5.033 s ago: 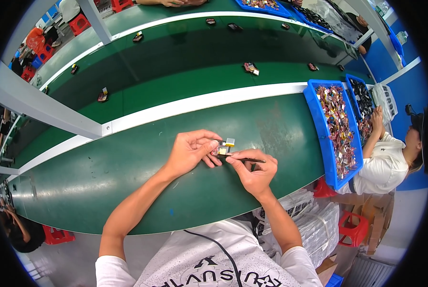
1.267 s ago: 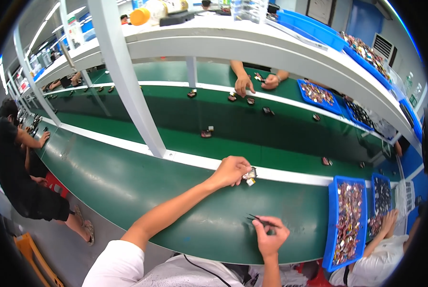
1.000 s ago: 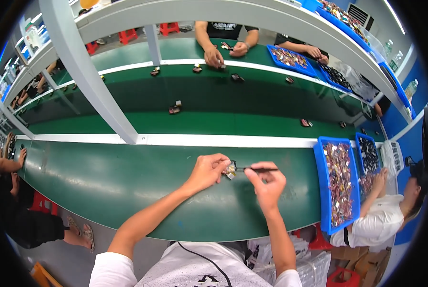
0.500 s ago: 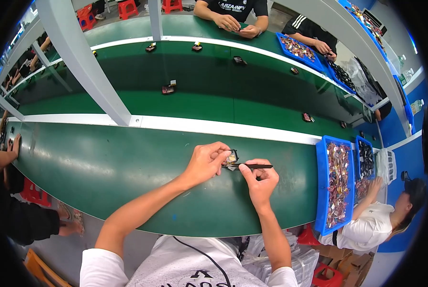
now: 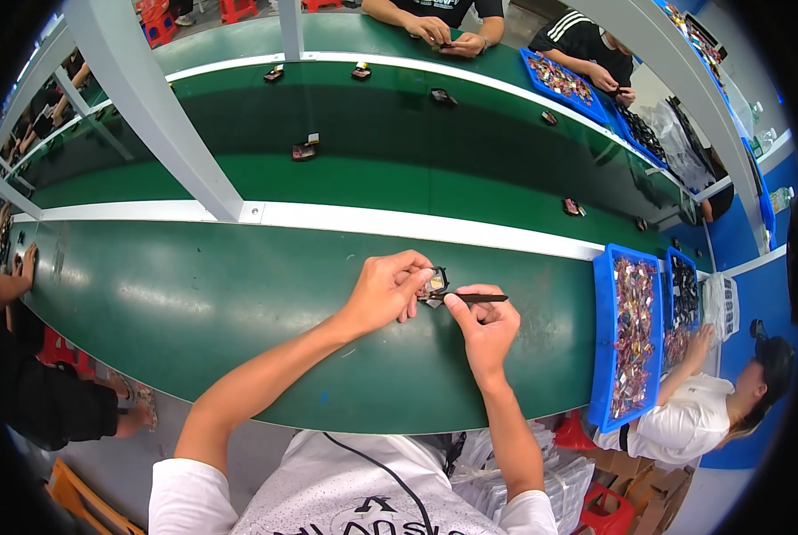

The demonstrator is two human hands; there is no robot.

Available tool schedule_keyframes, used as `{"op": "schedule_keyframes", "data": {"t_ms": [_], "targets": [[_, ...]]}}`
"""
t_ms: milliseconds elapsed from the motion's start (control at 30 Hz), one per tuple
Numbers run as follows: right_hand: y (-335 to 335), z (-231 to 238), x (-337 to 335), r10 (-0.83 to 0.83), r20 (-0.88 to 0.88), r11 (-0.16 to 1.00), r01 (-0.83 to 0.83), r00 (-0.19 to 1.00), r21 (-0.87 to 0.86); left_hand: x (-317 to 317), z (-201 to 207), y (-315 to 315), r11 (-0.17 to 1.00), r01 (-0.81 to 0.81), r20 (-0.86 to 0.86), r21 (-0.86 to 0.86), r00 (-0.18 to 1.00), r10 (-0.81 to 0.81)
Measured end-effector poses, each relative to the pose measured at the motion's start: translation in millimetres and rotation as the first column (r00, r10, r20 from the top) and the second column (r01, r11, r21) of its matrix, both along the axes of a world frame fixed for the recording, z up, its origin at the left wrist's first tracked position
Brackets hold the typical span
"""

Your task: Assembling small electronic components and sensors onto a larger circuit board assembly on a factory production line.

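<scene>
**Tweezers at the small part**

Our left hand (image 5: 383, 290) pinches a small dark, square electronic part (image 5: 434, 283) just above the green conveyor belt (image 5: 194, 303). At its three o'clock, our right hand (image 5: 486, 328) grips slim black tweezers (image 5: 477, 299), tips touching the part. We judge this the fitting step; next calls for a steady, fine nudge. A blue parts tray (image 5: 602, 339) lies farther toward three o'clock.

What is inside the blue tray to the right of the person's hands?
The blue tray holds a dense heap of small mixed-colour parts, reddish and yellowish, filling most of it. Its floor is covered by the heap, and single parts are too small to tell apart.
</scene>
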State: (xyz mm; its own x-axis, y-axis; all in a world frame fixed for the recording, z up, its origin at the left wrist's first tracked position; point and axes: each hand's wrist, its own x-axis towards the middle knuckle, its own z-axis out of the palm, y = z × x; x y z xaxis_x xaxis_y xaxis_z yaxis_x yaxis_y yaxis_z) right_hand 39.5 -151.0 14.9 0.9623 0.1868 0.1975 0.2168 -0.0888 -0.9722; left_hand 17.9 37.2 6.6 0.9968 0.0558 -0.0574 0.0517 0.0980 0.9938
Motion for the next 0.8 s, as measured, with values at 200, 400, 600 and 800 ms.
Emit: {"op": "schedule_keyframes", "data": {"t_ms": [200, 400, 600, 800], "targets": [[-1.1, 8.0, 3.5, 0.072, -0.286, 0.971, -0.002, 0.956, 0.238, -1.8, 1.4, 0.2, 0.998, 0.020, 0.029, -0.060, 0.999, -0.018], [-0.7, 9.6, 1.9, 0.063, -0.319, 0.977, 0.006, 0.946, 0.212, -1.0, 1.6, 0.9, 0.994, 0.048, 0.033, -0.101, 0.998, -0.045], [-0.6, 7.8, 2.6, 0.054, -0.301, 0.979, 0.008, 0.952, 0.202, -0.4, 0.0, 0.0, 0.994, 0.034, 0.040, -0.101, 0.999, -0.030], [-1.3, 5.3, 3.5, 0.067, -0.266, 0.975, -0.006, 0.962, 0.224, -2.1, 2.9, 2.3, 0.991, 0.058, -0.007, -0.120, 0.998, -0.060]]}}
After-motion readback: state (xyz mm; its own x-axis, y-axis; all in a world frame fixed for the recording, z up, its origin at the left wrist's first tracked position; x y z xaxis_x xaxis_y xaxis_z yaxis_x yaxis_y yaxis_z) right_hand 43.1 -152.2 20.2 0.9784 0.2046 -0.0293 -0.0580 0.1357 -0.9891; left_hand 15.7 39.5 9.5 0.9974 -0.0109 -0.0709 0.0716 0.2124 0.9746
